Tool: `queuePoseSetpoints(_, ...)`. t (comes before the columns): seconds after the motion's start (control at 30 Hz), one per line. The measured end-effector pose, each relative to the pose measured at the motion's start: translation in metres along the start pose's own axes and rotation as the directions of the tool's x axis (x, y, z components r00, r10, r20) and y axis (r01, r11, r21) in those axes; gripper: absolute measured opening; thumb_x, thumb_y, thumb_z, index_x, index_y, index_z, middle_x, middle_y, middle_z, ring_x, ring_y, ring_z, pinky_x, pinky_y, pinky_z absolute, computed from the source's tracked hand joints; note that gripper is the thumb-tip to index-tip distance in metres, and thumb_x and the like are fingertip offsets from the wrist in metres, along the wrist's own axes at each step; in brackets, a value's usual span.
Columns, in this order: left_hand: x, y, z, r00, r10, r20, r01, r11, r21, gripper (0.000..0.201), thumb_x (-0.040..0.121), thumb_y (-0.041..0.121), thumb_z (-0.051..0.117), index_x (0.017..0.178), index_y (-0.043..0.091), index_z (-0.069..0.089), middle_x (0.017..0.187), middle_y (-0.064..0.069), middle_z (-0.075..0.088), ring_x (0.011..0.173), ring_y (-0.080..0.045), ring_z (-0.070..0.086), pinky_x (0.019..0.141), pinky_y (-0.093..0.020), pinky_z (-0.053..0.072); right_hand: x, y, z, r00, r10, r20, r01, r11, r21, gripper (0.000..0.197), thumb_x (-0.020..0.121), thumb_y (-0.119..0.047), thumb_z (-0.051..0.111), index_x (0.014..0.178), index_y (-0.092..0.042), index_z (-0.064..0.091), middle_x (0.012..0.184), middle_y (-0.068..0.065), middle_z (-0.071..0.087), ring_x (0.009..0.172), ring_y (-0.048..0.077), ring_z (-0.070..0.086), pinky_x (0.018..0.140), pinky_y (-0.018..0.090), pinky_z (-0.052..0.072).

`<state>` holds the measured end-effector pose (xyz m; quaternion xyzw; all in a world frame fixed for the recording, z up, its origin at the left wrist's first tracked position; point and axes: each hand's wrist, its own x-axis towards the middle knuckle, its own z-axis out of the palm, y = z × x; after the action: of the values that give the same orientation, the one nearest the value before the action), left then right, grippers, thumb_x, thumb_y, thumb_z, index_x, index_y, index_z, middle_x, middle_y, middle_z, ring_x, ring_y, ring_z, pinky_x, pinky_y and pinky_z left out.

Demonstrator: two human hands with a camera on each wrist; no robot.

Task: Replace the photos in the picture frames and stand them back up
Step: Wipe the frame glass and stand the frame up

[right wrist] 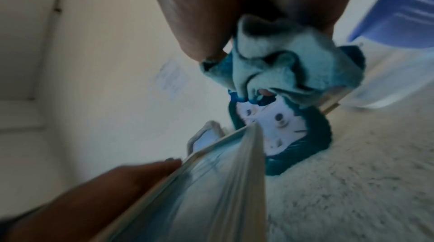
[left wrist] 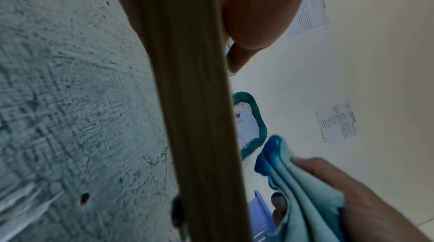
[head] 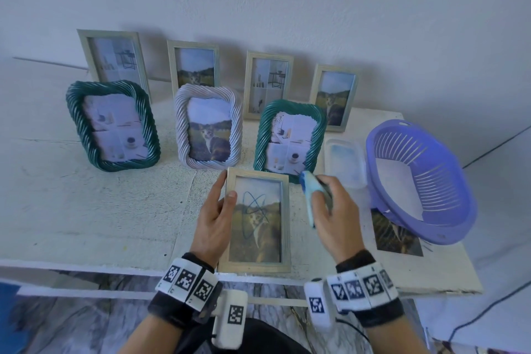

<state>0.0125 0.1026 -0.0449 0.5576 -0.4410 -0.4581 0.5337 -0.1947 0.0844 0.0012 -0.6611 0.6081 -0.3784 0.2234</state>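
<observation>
At the bottom middle of the head view, the wooden frame with a scribbled-on cat photo is gripped by the left hand over the table, a blue cloth is pinched in the right hand, and the scribble likely needs wiping next.

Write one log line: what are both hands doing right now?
left hand: grips wooden frame, scribble on glass | right hand: holds blue cloth beside frame | wiping: not started
</observation>
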Motion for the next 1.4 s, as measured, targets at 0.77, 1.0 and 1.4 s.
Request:
queuePoseSetpoints(0.77, -0.004, 0.002, 0.002, 0.987, 0.161, -0.006, -0.153, 0.947, 0.281, 0.051, 0.101, 0.009, 0.046, 0.149, 0.014, 0.031, 0.055, 0.012, 0.027, 0.045, -0.005, 0.028, 0.048, -0.015, 0.026, -0.003, -0.026, 0.035, 0.930, -0.243, 0.276, 0.333, 0.874, -0.353, 0.020, 0.084, -0.001, 0.066, 0.104, -0.007, 0.067, 0.093, 0.004, 0.052, 0.075, 0.018, 0.053, 0.066, 0.036, 0.053)
queuePoseSetpoints(1.0, 0.000, 0.001, -0.006, 0.987, 0.153, -0.044, -0.136, 0.952, 0.273, 0.049, 0.100, 0.006, 0.047, 0.147, 0.011, 0.035, 0.054, 0.012, 0.028, 0.046, -0.005, 0.029, 0.047, -0.015, 0.027, -0.032, -0.037, 0.031, 0.807, -0.366, 0.464, 0.476, 0.868, -0.144, 0.018, 0.088, -0.004, 0.062, 0.105, -0.007, 0.069, 0.085, -0.001, 0.048, 0.065, 0.010, 0.043, 0.057, 0.023, 0.044)
queuePoseSetpoints(1.4, -0.006, -0.003, -0.001, 0.989, 0.146, -0.027, -0.137, 0.967, 0.216, 0.048, 0.101, 0.006, 0.046, 0.147, 0.009, 0.036, 0.057, 0.012, 0.028, 0.048, -0.002, 0.028, 0.048, -0.014, 0.026, -0.023, -0.038, 0.027, 0.788, -0.367, 0.495, 0.499, 0.851, -0.164, 0.014, 0.090, -0.006, 0.061, 0.102, -0.007, 0.067, 0.090, 0.001, 0.050, 0.071, 0.016, 0.051, 0.064, 0.027, 0.048)
